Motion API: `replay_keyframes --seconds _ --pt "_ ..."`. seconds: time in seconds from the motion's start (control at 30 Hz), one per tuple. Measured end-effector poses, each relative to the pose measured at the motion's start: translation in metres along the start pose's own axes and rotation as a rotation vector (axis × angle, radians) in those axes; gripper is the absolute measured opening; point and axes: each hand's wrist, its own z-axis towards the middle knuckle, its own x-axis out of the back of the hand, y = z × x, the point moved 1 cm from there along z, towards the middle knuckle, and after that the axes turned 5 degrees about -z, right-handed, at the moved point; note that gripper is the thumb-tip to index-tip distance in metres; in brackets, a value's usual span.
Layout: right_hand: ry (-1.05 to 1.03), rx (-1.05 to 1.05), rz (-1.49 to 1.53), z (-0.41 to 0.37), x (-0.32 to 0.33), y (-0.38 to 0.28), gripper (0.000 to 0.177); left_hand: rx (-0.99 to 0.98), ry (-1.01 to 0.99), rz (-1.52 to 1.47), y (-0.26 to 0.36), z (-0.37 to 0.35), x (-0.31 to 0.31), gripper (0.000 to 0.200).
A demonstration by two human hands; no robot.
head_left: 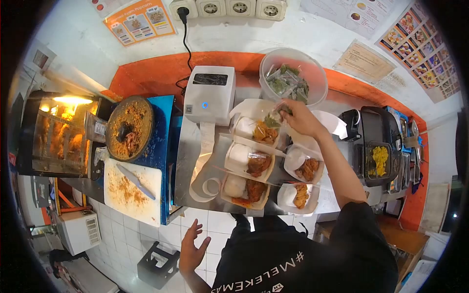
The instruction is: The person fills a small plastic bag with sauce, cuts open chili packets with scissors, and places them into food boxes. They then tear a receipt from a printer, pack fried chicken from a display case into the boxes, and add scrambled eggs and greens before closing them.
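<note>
My right hand (299,117) pinches a small clear bag of green leaves (272,119) over the farthest open meal box (239,138). That box holds white rice (245,125) and orange-yellow chicken (265,134). Nearer to me in the same column are a box of rice with red-brown chicken (259,163) and another with rice and darker chicken (255,189). Two more open boxes stand to their right, with fried chicken (309,169) and a crisp golden piece (301,195) beside rice. My left hand (194,248) hangs below the counter edge, fingers spread, holding nothing.
A clear tub (320,80) of bagged greens stands behind the boxes. Left are a label printer (209,93) trailing paper (205,154), a stone mortar (119,128) and a cutting board (117,171) with a knife (138,183). A lit display cabinet (61,132) stands far left.
</note>
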Motion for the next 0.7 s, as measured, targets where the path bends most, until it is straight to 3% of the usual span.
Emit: replay_keyframes --seconds 0.1,0.2,0.33,0.47,0.6,0.7 --pt "0.136 -0.074 0.177 -0.013 0.006 -0.027 0.021 0.017 0.0 0.005 -0.007 -0.009 0.003 0.081" --pt "0.149 0.123 0.36 -0.037 0.004 -0.069 0.021 0.026 0.017 -0.019 -0.015 -0.016 0.005 0.081" --pt "0.016 0.177 0.122 -0.065 -0.028 -0.109 0.021 0.023 0.026 0.008 -0.015 -0.023 0.008 0.081" --pt "0.051 0.273 -0.143 -0.073 -0.083 -0.09 0.021 0.028 0.032 -0.015 -0.013 -0.027 0.007 0.081" --pt "0.203 0.278 0.046 -0.094 -0.089 -0.097 0.016 0.016 0.029 -0.021 -0.02 -0.035 0.007 0.079" --pt "0.079 0.161 0.261 -0.123 -0.097 -0.117 0.012 -0.004 -0.031 -0.058 -0.034 -0.033 0.0 0.078"
